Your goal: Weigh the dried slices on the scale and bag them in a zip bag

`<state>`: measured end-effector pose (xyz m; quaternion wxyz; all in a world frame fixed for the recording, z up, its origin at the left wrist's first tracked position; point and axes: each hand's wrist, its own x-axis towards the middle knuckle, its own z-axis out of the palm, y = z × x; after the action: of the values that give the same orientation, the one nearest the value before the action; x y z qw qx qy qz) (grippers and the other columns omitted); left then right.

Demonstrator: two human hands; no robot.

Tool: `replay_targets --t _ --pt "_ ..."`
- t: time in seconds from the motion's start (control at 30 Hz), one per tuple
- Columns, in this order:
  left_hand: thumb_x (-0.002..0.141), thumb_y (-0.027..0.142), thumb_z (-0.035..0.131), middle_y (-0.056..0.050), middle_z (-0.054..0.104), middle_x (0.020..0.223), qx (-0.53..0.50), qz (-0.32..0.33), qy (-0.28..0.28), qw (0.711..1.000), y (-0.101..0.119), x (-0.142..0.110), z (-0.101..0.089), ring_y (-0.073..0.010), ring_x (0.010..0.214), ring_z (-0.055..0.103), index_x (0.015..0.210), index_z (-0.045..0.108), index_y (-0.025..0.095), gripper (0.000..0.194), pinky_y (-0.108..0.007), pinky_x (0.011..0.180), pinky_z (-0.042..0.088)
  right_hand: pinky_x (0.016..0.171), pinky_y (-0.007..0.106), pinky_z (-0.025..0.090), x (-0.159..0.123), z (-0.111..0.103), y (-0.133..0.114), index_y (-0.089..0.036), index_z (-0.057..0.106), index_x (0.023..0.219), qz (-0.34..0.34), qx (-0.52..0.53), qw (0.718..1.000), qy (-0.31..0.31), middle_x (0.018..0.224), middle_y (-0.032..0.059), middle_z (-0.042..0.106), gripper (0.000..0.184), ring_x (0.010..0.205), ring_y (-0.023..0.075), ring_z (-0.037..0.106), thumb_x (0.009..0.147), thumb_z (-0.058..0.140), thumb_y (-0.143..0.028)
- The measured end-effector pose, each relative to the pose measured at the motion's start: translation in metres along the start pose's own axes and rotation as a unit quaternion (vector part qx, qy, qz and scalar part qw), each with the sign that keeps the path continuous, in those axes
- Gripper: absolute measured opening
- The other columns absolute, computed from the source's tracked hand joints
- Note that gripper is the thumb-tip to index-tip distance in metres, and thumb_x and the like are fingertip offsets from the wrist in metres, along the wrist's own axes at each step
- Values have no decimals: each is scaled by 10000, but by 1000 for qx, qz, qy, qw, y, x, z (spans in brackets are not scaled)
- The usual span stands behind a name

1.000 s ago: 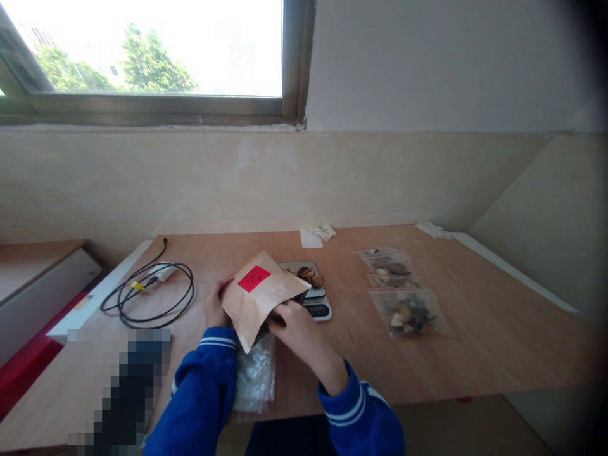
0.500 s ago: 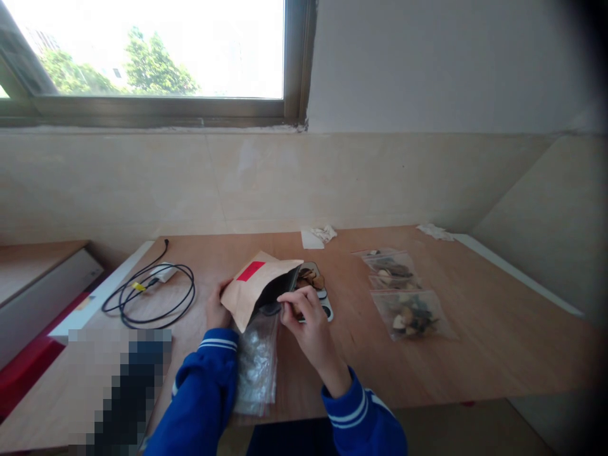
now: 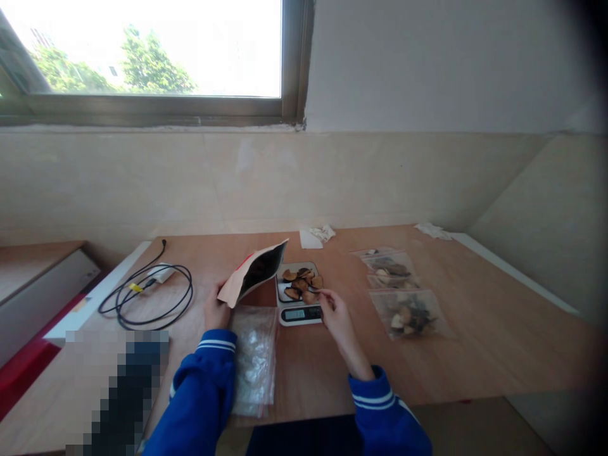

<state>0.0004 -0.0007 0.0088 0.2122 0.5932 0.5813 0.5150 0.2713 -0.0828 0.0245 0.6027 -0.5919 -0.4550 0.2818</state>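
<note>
My left hand (image 3: 215, 311) holds a brown paper pouch (image 3: 251, 274) by its lower corner, tilted with its dark open mouth facing right toward a small digital scale (image 3: 300, 297). Several dark dried slices (image 3: 301, 284) lie on the scale's pan. My right hand (image 3: 335, 310) is at the right edge of the scale, fingertips pinched at a slice next to the pan. A stack of clear zip bags (image 3: 254, 358) lies on the wooden table (image 3: 475, 342) in front of me, between my blue sleeves.
Filled clear bags (image 3: 401, 291) of dried pieces lie to the right of the scale. A coiled black cable (image 3: 147, 294) with a white adapter sits at the left. Crumpled paper (image 3: 317, 235) lies by the wall. A blurred patch covers the near left.
My right hand came out of the pouch and moved right to the scale. More slices now lie on the pan. The pouch tipped up and shifted left, uncovering the scale.
</note>
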Motion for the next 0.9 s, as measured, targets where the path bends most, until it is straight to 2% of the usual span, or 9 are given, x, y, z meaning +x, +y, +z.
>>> replay_targets --t 0.13,0.3,0.5,0.63,0.77,0.9 --pt "666 241 592 -61 689 973 -2 -2 -4 1000 2 0 0 -276 959 623 1010 623 180 352 -384 839 484 677 340 495 9 -9 18 -128 642 790 56 8 998 21 755 109 690 379 729 239 643 715 564 -490" --pt "662 243 597 -72 683 1004 -15 10 -5 1000 -3 0 0 -280 976 616 1031 616 172 376 -391 854 478 650 341 495 17 -11 26 -124 661 752 39 -26 999 14 723 115 701 426 699 245 650 688 585 -538" --pt "670 239 592 -67 684 1001 -5 2 -4 1000 -5 1 1 -278 978 617 1035 621 180 372 -392 854 478 572 307 464 26 -4 32 -162 629 694 36 -71 996 29 633 74 669 366 630 228 630 690 590 -526" --pt "677 247 586 -81 682 1002 4 -7 -3 1000 -2 1 1 -287 977 615 1033 620 167 367 -399 850 478 573 294 450 26 2 31 -176 593 774 26 -91 994 51 668 61 658 351 647 220 623 693 599 -518" --pt "675 245 589 -74 682 989 3 -9 -4 1000 0 1 0 -283 971 618 1025 617 171 358 -391 845 479 596 300 445 24 4 32 -180 531 891 5 -121 989 90 708 62 641 390 657 218 614 759 520 -547" --pt "671 233 597 -73 680 997 4 -10 -1 1000 1 0 0 -282 976 618 1022 612 174 357 -385 842 483 632 313 447 23 -6 42 -197 495 847 34 -128 986 103 741 92 638 368 692 229 614 826 385 -547"
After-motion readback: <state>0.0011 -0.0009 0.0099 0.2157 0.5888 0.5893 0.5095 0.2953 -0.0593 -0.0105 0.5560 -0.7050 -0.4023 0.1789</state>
